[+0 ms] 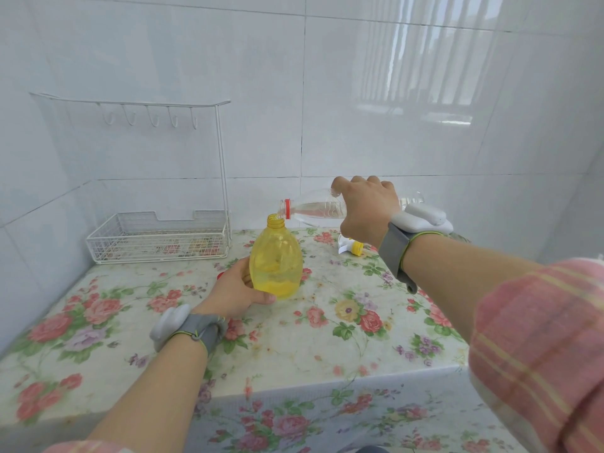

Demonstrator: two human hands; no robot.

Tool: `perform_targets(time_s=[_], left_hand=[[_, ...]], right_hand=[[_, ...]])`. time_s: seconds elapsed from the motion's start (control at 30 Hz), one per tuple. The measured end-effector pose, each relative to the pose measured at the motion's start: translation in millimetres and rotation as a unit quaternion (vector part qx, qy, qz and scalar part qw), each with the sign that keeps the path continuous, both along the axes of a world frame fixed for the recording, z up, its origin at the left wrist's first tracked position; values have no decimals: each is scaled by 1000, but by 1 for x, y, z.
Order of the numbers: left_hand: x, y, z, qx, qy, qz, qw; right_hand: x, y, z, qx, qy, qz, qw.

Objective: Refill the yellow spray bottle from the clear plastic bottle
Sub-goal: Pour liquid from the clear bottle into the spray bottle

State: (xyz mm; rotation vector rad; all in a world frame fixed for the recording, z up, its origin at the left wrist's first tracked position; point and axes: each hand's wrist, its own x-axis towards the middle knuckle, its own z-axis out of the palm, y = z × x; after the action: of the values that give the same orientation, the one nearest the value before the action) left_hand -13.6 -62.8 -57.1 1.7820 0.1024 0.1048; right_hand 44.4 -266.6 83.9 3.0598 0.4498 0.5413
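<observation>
Pouring: the right hand (362, 204) grips the tilted clear plastic bottle (313, 209), its mouth over the yellow spray bottle (276, 259), which the left hand (235, 289) grips upright on the desk (327, 338); best tilted gradually.

I am gripping the yellow spray bottle (275, 259) low down with my left hand (235, 294), standing it upright on the floral table (327, 338). My right hand (366, 207) is holding the clear plastic bottle (313, 207) tipped almost level, its mouth just over the open yellow neck. The spray head (349, 248) is lying on the table behind my right wrist.
</observation>
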Motion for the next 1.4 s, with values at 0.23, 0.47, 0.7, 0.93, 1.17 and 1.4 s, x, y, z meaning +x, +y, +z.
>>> perform_targets(time_s=[0.23, 0.47, 0.7, 0.93, 1.17, 1.4], left_hand=[[0, 1, -1, 4, 3, -2, 1000], [1, 1, 0, 4, 3, -2, 1000], [1, 1, -1, 2, 4, -1, 1000], [2, 2, -3, -6, 4, 2, 1000], [3, 2, -4, -14, 4, 3, 1000], [3, 3, -4, -8, 5, 10, 1000]], right_hand=[[1, 0, 0, 15, 1, -4, 1000], [0, 0, -1, 10, -7, -1, 1000], [0, 0, 0, 4, -10, 0, 1000], [1, 1, 2, 20, 0, -6, 1000], [3, 1, 3, 23, 4, -6, 1000], [3, 1, 0, 2, -12, 0, 1000]])
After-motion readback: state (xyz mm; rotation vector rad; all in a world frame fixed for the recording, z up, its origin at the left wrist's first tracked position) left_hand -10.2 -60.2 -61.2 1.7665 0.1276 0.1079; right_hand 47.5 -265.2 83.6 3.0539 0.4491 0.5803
